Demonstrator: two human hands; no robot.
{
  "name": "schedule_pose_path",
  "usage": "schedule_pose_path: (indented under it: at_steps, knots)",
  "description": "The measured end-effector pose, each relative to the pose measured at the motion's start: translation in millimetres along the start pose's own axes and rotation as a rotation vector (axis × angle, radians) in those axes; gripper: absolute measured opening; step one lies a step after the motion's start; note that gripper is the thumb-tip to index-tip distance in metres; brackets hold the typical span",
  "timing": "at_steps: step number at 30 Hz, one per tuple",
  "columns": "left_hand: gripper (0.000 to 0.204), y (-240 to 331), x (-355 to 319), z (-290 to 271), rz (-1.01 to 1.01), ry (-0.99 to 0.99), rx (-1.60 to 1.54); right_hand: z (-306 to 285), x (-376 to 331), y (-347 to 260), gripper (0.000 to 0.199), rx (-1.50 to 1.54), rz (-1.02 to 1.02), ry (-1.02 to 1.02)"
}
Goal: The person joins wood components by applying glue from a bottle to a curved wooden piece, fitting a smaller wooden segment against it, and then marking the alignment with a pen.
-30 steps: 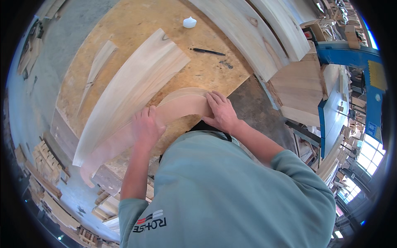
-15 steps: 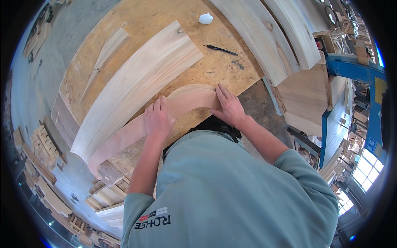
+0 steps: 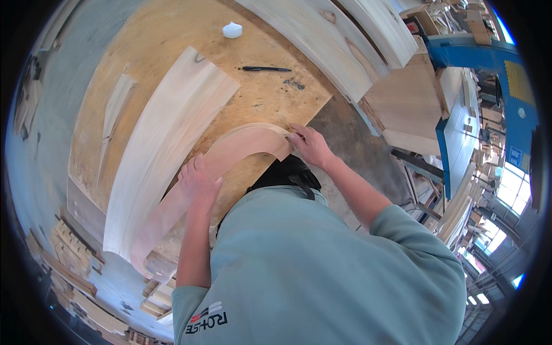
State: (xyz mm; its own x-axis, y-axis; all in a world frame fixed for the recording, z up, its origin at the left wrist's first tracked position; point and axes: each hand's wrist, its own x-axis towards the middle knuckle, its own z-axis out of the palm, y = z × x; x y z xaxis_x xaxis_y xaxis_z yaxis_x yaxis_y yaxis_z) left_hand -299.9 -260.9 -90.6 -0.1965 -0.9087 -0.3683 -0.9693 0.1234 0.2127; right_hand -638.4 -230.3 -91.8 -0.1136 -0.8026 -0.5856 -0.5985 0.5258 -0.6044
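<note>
Positioning step on the worktop (image 3: 172,34): I hold a curved strip (image 3: 230,155) of thin wood that lies flat on the board, arching from its near end under my right hand (image 3: 310,144) round to the lower left edge. My left hand (image 3: 198,181) lies on the middle of the strip, fingers together and palm pressed flat on it. My right hand rests at the strip's squared end, fingers slightly spread, with the fingertips pressing down on its edge; whether the thumb hooks under cannot be told. Just beside the strip, on its outer side, lies a wider curved board (image 3: 167,138) of pale wood, the two near or touching along part of their length. A black pen (image 3: 267,69) and a small white cap (image 3: 232,30) lie well apart, further up. By my judgement, the step in hand is aligning the strip; the next move calls for even downward pressure from both hands so the thin piece slides without buckling.
</note>
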Motion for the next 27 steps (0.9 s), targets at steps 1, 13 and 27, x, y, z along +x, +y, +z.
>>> schedule_pose_path:
  at_steps: [1,13,27]
  knots:
    - [0.083,2.0,2.2,-2.0,-0.005,0.014,0.000,2.3,2.6,4.3,0.046,0.096,-0.008,0.007]
    - [0.083,2.6,-5.8,-2.7,-0.004,0.012,-0.013,17.9,18.6,8.9,0.031,0.402,0.111,-0.063]
    - [0.094,-3.9,-21.4,5.4,-0.041,0.033,-0.033,31.9,16.1,11.4,0.033,0.592,0.247,-0.140]
